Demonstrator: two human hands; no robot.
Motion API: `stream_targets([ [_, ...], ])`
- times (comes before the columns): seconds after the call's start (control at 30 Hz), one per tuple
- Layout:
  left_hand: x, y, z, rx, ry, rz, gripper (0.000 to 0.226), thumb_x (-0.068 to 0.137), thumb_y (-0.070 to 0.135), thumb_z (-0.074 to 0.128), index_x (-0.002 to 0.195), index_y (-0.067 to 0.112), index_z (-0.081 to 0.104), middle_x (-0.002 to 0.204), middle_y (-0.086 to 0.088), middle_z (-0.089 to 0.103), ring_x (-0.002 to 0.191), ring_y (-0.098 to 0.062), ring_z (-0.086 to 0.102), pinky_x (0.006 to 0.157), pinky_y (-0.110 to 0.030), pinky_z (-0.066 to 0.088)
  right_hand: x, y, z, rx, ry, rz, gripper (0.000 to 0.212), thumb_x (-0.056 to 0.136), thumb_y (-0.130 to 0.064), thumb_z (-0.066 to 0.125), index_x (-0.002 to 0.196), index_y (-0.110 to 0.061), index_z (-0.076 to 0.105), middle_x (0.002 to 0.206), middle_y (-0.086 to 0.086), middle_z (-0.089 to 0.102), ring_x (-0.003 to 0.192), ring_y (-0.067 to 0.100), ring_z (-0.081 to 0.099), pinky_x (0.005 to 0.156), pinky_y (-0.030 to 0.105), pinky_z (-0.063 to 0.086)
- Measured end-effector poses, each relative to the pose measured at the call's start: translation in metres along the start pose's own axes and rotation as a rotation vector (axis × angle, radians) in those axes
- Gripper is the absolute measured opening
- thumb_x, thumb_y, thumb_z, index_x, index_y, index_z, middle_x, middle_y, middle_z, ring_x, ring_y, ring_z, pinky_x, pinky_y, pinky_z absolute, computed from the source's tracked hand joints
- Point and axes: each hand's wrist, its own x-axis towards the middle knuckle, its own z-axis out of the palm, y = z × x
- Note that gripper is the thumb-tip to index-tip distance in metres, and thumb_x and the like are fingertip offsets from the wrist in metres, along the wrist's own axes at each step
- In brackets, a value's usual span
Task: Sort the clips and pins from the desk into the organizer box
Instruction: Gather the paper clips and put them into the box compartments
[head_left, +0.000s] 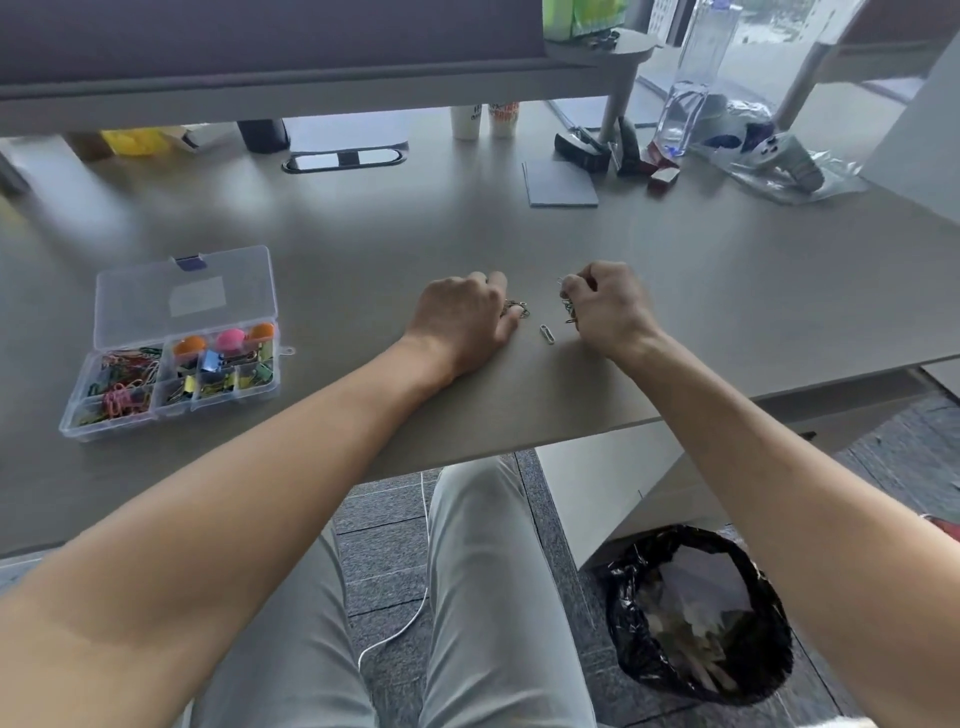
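While a bin lined with a black bag (698, 613) sits on the floor by the person's knees, both forearms reach out over the grey desk (727, 322). Toward the middle of it, the left hand (462, 322) rests knuckles-up on the desk with its fingers curled over a small bunch of metal paper clips (517, 309) that peeks out at the fingertips. Just beside it, apart from both hands, a single loose clip (547, 333) lies flat on the desk. The right hand (608, 306) is raised slightly, its fingers pinched around another cluster of clips (567, 306) that dangles beneath them. Well off to the left stands the clear organizer box (171, 343), lid folded back, its compartments holding coloured paper clips, binder clips and round-headed pins. Farther back lie a grey pad (561, 184), two paper cups (483, 120), a clear water bottle (696, 78) and a crumpled plastic bag (795, 166).
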Motion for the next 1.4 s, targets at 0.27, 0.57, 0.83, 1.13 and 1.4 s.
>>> stream_targets([
  [0.27,0.012,-0.009,-0.003,-0.053,-0.026,0.029,0.038,0.104,0.039,0.041,0.103,0.007,0.061,0.103,-0.023,0.068,0.098,-0.044,0.064,0.074,-0.040,0.044,0.003,0.003,0.001,0.002,-0.043,0.019,0.027,0.101,-0.029,0.058,0.092,-0.007,0.071,0.076,0.003,0.065,0.074,0.024,0.061,0.074,0.031,0.048],
  [0.57,0.014,-0.011,0.004,-0.112,-0.011,-0.020,0.042,0.104,0.040,0.040,0.097,0.010,0.067,0.103,-0.018,0.068,0.098,-0.042,0.065,0.076,-0.040,0.046,0.001,0.000,0.006,0.030,-0.049,0.030,0.027,0.100,-0.030,0.060,0.087,-0.009,0.071,0.071,0.001,0.064,0.073,0.025,0.062,0.082,0.041,0.056],
  [0.83,0.014,-0.012,-0.002,-0.195,0.005,-0.064,0.040,0.103,0.037,0.044,0.086,0.006,0.064,0.093,-0.023,0.067,0.092,-0.043,0.063,0.069,-0.037,0.036,0.001,-0.002,0.006,0.081,-0.057,0.057,0.027,0.100,-0.029,0.060,0.081,-0.012,0.068,0.069,0.002,0.062,0.069,0.025,0.059,0.073,0.040,0.054],
  [1.13,0.012,-0.033,-0.009,-0.485,0.054,-0.268,0.052,0.099,0.036,0.050,0.055,0.011,0.039,0.056,-0.010,0.044,0.062,-0.038,0.048,0.060,-0.034,0.034,-0.006,-0.022,0.011,0.165,-0.140,0.085,0.028,0.101,-0.026,0.059,0.076,-0.015,0.065,0.062,0.002,0.056,0.054,0.024,0.052,0.055,0.034,0.045],
  [1.4,-0.021,-0.076,-0.040,-0.472,0.111,-0.358,0.051,0.099,0.029,0.052,0.054,0.010,0.037,0.060,-0.022,0.049,0.060,-0.033,0.038,0.059,-0.035,0.033,-0.030,-0.073,0.038,0.185,-0.237,-0.008,0.027,0.101,-0.023,0.058,0.078,-0.010,0.065,0.057,0.006,0.055,0.046,0.024,0.048,0.051,0.033,0.044],
])
